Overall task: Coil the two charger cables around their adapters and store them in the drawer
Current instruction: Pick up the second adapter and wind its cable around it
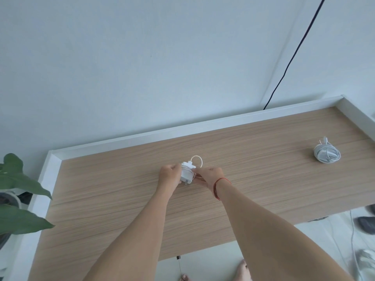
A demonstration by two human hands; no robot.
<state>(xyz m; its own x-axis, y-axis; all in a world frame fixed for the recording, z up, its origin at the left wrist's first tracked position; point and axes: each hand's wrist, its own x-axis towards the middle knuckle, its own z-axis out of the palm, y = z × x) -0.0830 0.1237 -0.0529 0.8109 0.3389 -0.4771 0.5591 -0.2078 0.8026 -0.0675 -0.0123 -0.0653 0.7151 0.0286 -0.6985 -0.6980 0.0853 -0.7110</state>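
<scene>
A white charger adapter (pixel 187 173) sits at the middle of the wooden desk top (pixel 253 169), with its white cable partly wound round it and a loop (pixel 197 159) sticking up behind. My left hand (pixel 169 176) grips the adapter from the left. My right hand (pixel 209 175) pinches the cable against its right side. A second white charger (pixel 327 153), its cable coiled around it, lies on the desk at the far right. No drawer front is visible, only a small dark pull (pixel 178 257) hanging under the desk's near edge.
A white raised rim (pixel 182 128) borders the desk at the back and sides. A black cable (pixel 292 55) runs down the wall behind it. A potted plant (pixel 18 191) stands left of the desk. Shoes (pixel 365 224) and my bare feet (pixel 243 270) are on the floor.
</scene>
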